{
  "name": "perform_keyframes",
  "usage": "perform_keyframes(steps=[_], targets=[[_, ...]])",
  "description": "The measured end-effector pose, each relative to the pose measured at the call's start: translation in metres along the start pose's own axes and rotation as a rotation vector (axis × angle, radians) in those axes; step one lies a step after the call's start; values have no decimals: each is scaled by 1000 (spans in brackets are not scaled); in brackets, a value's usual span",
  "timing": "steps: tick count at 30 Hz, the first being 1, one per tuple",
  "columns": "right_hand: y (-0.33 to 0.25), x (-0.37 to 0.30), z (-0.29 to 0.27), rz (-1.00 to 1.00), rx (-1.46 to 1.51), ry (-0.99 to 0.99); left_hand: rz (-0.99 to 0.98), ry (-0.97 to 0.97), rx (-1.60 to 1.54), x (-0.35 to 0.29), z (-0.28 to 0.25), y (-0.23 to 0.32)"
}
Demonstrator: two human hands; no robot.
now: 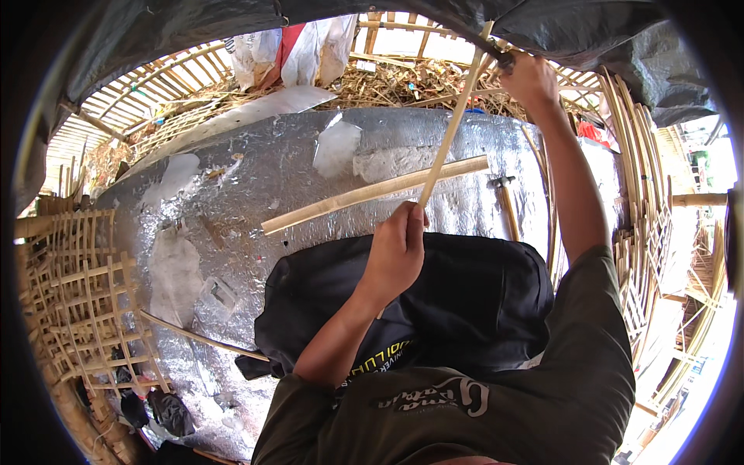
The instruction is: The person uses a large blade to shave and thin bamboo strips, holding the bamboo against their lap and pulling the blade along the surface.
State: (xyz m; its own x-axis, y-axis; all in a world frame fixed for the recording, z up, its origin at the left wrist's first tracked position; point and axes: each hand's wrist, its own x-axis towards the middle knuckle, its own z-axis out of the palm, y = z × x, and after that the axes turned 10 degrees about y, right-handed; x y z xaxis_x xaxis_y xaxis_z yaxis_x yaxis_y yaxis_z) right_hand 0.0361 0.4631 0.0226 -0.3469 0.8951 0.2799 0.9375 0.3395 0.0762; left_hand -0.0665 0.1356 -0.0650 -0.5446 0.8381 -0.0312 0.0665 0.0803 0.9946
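Observation:
My left hand is closed round the lower part of a narrow bamboo strip, which slants up and away over my lap. Stretched far forward, my right hand grips the handle of what looks like a dark-bladed knife. Its blade crosses the strip near the far end; whether it has cut in cannot be made out. Beyond my left hand, a wider split bamboo piece lies on the silvery mat. A hammer with a wooden handle rests to its right.
Black cloth covers my lap. A woven bamboo lattice stands at the left, and long bamboo strips are stacked upright along the right. Bamboo shavings pile up at the far edge. Dark sheeting hangs overhead, close above my right hand.

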Motion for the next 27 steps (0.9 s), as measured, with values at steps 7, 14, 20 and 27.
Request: perform_keyframes(steps=[7, 14, 20, 27], targets=[[59, 58, 7, 98, -95, 148, -10, -32, -43, 4, 7, -13], [37, -11, 23, -46, 259, -72, -195, -103, -155, 12, 6, -28], [-15, -63, -1, -205, 115, -147, -20, -42, 50, 6, 7, -13], [-10, -63, -6, -224, 1, 47, 107, 10, 41, 3, 8, -9]])
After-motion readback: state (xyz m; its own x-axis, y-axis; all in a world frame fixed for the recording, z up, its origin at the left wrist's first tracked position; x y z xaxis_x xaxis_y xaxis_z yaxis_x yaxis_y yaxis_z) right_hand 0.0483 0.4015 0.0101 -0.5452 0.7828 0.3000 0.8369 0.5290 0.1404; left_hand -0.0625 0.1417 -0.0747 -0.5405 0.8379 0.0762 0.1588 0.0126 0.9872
